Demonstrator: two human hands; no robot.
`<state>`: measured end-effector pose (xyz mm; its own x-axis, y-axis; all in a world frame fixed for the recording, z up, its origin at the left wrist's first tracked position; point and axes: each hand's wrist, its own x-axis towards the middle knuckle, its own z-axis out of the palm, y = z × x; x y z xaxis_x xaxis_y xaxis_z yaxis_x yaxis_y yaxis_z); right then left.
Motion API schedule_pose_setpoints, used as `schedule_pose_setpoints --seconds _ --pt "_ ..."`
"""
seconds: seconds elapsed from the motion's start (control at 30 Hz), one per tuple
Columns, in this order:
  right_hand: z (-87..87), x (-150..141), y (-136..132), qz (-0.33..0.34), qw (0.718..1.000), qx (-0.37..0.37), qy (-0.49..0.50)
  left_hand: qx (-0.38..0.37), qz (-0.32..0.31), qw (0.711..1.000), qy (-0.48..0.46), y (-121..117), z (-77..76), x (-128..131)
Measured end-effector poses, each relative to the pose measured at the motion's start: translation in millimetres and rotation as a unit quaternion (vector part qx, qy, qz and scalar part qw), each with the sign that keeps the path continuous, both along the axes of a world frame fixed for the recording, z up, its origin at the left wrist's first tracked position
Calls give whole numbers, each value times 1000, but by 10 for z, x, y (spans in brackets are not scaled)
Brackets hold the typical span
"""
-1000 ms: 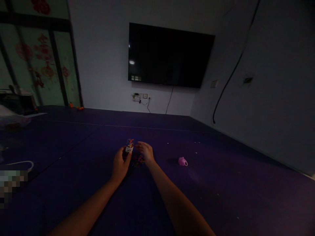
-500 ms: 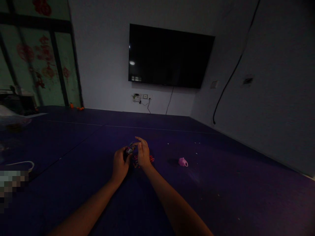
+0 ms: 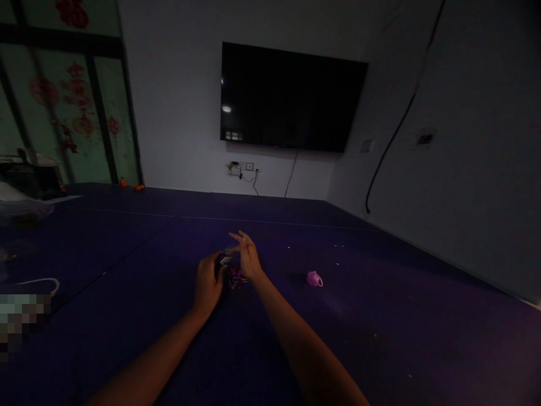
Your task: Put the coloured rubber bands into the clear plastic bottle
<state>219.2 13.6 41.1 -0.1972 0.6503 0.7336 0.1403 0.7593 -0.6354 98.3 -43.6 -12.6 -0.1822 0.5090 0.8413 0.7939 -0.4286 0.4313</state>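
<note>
My left hand point(image 3: 208, 283) is wrapped round a small see-through container point(image 3: 225, 259) with a pale label, tilted toward the right. My right hand point(image 3: 249, 257) is at the container's right end, its fingers stretched out and apart; one or more fingertips seem to touch its mouth. Below the container, between both hands, lies a little heap of thin coloured loops like small elastic bands point(image 3: 237, 278), mostly red and pink. What is left inside the container is too dark to make out. To the right, a pink-purple cap with a ring handle point(image 3: 314, 278) lies on the floor.
Dark blue-purple flooring point(image 3: 270, 332) spreads all round, with small white scraps to the right. A wall-mounted television point(image 3: 291, 98) hangs ahead above sockets and cables. A black cable point(image 3: 391, 141) dangles on the right wall. Plastic bags point(image 3: 21, 208) and a white cord point(image 3: 53, 282) are at left.
My right hand has shifted slightly up and to the right, its fingers more spread. The red loops seen right of its wrist no longer show. The container looks less colourful.
</note>
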Motion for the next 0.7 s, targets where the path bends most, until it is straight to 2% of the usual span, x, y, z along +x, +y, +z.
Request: schedule_pose_setpoints --seconds 0.07,0.17,0.3,0.37,0.47,0.53,0.63,0.7 --pt "48 41 28 -18 999 -2 32 -7 5 1000 -11 1 5 2" --pt "31 119 74 -103 991 -31 80 -18 19 999 -34 2 11 4" --pt "-189 237 126 -253 958 -129 41 -23 42 996 -73 9 15 -13" --pt "-319 276 142 -277 943 -185 -23 -24 50 994 -92 11 17 -26" --pt "-450 258 139 -268 933 -220 -97 -28 54 992 -113 7 24 -40" --pt "-491 188 116 -237 940 -214 -123 -29 55 991 -121 4 29 -42" --pt "-516 53 68 -152 952 -192 -182 -31 56 989 -130 7 31 -42" --pt "-525 -15 40 -82 954 -149 -246 -31 56 989 -134 15 27 -46"
